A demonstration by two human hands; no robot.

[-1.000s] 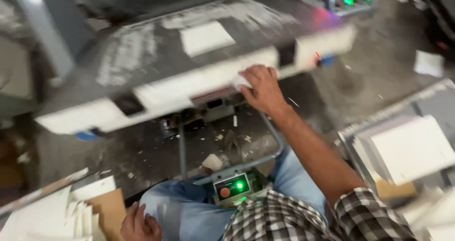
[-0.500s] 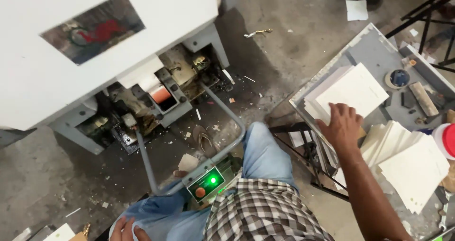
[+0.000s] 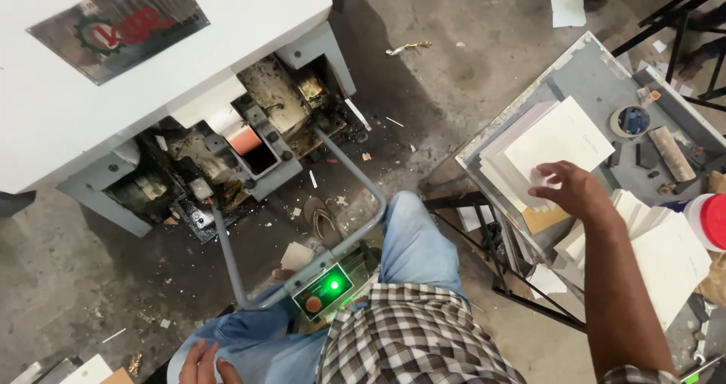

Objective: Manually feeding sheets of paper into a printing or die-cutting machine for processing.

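While fingers touch it — white card stack (image 3: 556, 138), square-cut, fanned.

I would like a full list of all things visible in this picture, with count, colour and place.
machine: one, white with grey base, upper left
control box: one, green light and orange button, between the knees
metal frame: one, grey tube, from machine to control box
tray: one, grey, right
card stack: one, white, on tray under right hand
loose cards: several, white, lower right
tape roll: one, blue centre, on tray
sandal: one, brown, on floor
paper scrap: one, white, floor top right
left hand: on left thigh
right hand: on card stack
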